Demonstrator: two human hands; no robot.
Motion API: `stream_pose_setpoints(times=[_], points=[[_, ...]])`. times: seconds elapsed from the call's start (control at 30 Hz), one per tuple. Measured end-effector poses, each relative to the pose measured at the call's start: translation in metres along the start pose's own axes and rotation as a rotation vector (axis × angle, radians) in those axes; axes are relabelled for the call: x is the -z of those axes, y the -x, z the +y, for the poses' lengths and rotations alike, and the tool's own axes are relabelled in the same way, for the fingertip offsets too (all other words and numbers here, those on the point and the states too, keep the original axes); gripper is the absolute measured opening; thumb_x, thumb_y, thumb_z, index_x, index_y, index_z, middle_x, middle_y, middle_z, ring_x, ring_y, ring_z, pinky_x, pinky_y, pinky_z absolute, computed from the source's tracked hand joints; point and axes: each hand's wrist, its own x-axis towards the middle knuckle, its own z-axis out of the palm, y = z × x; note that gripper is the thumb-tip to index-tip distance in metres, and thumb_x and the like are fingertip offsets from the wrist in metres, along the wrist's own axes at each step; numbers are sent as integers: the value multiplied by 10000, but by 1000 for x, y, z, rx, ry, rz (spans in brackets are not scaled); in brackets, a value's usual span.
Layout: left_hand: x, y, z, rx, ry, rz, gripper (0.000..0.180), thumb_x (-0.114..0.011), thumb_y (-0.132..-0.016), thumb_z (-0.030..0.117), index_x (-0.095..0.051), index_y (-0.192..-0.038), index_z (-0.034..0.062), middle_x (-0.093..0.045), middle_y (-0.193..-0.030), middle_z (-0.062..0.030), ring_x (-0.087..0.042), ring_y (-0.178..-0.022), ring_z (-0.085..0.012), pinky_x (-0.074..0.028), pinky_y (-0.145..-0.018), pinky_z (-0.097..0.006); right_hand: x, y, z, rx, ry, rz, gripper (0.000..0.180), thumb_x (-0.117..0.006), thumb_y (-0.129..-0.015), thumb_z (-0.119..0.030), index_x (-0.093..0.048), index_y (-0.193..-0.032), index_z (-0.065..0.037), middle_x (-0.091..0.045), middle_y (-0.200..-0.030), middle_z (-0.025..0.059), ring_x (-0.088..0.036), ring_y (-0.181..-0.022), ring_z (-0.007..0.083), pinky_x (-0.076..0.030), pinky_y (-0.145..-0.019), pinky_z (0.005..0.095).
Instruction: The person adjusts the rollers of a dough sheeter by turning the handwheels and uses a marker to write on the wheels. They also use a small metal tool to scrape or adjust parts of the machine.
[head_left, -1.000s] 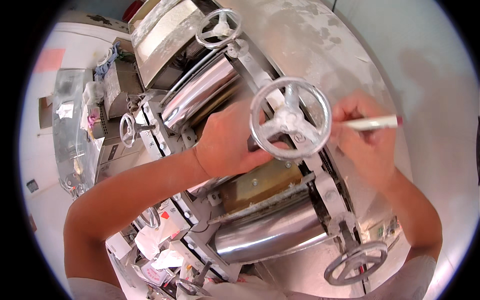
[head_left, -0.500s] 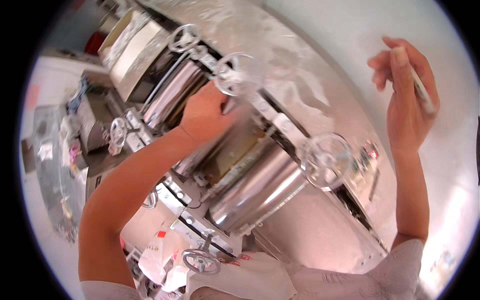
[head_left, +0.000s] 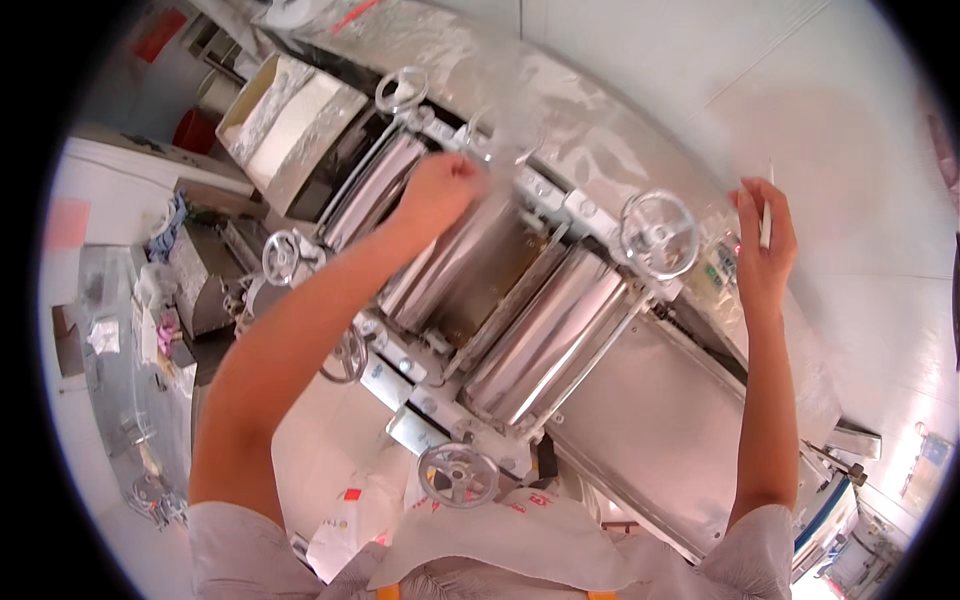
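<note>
My left hand (head_left: 440, 190) reaches over a steel roller machine with its fingers curled closed. What they hold, if anything, is blurred; a smeared handwheel (head_left: 505, 145) lies just beyond them. Below that hand is a polished roller (head_left: 410, 290), and a second shiny roller (head_left: 545, 340) lies nearer me. Raised over to the right, my right hand (head_left: 767, 245) pinches a slim, pale stick (head_left: 766, 226) between thumb and fingers. It touches nothing else.
Handwheels stand at the machine's sides, one (head_left: 658, 235) to the right and one (head_left: 458, 475) close to my apron (head_left: 500, 545). A flat metal plate (head_left: 650, 420) slopes down at the near right. A box with white, floury contents (head_left: 290, 120) sits at the far left.
My right hand has come down and a little left with the stick. The left hand sits slightly higher and farther right in view. The whole view has shifted with my head.
</note>
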Motion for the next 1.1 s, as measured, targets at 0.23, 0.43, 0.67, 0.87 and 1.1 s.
stream_pose_setpoints(times=[0.23, 0.43, 0.67, 0.87, 1.1], points=[[15, 8, -8, -798, -422, -22, 290, -657, -1072, 126, -743, -1347, 96, -746, -955, -126, -682, -776, -303, -550, -739, -428, -71, -25, 43, -49, 57, -117, 184, -656, -1114, -167, -685, -1283, -101, -787, -1137, 88, -764, -1070, 207, -581, -867, 354], [23, 9, -10, -703, -561, -167, 524, -632, -1014, 19, -663, -1498, 217, -699, -988, -163, -694, -854, -382, -573, -724, -457, -103, -31, 66, 152, 209, -61, 206, -666, -1086, -137, -680, -1291, -152, -761, -1138, 121, -705, -1072, 312, -579, -911, 449], [22, -9, -20, -849, -530, -134, 500, -671, -956, 10, -688, -1428, 173, -739, -1088, -136, -737, -872, -363, -615, -731, -430, -114, -33, 71, 204, 326, -47, 216, -668, -1071, -85, -681, -1280, -140, -728, -1129, 127, -689, -1083, 333, -563, -950, 449], [22, -18, -24, -969, -618, -123, 465, -712, -908, 28, -721, -1358, 142, -736, -1053, -114, -742, -843, -334, -622, -721, -397, -111, -34, 65, 220, 361, -35, 195, -672, -1064, -80, -687, -1253, -127, -737, -1092, 128, -701, -1051, 330, -566, -934, 438], [21, -21, -19, -1034, -655, -104, 487, -714, -874, 17, -727, -1351, 115, -733, -1048, -90, -735, -891, -302, -621, -766, -381, -107, -34, 68, 145, 392, -80, 202, -666, -1100, -149, -686, -1301, -137, -732, -1177, 102, -720, -1111, 266, -552, -1003, 385]])
